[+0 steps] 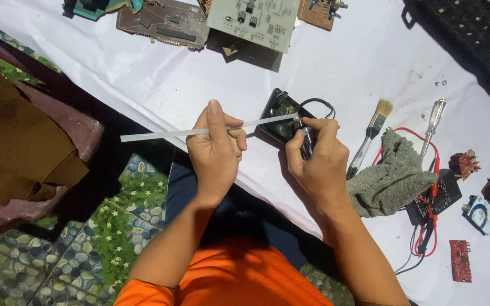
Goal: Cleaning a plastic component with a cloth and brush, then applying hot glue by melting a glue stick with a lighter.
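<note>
Two hands work on a small black box.

The left hand (216, 148) pinches a long white stick (199, 132), its tip at the black box (282, 116) on the white cloth (160, 85). The right hand (319, 158) has its fingers wrapped tight around a thin metal tool (306, 141), held near the box to reach it. A brush (371, 133) lies close by.

Lit by bright, bluish daylight, nearly blowing out the white cloth (160, 79). Cast short, soft shadows beneath both hands and under the circuit boards (211, 22). Fell dim over the tiled floor (86, 249) at lower left. Stayed mostly sharp, with slight softness and bending toward the corners.
</note>
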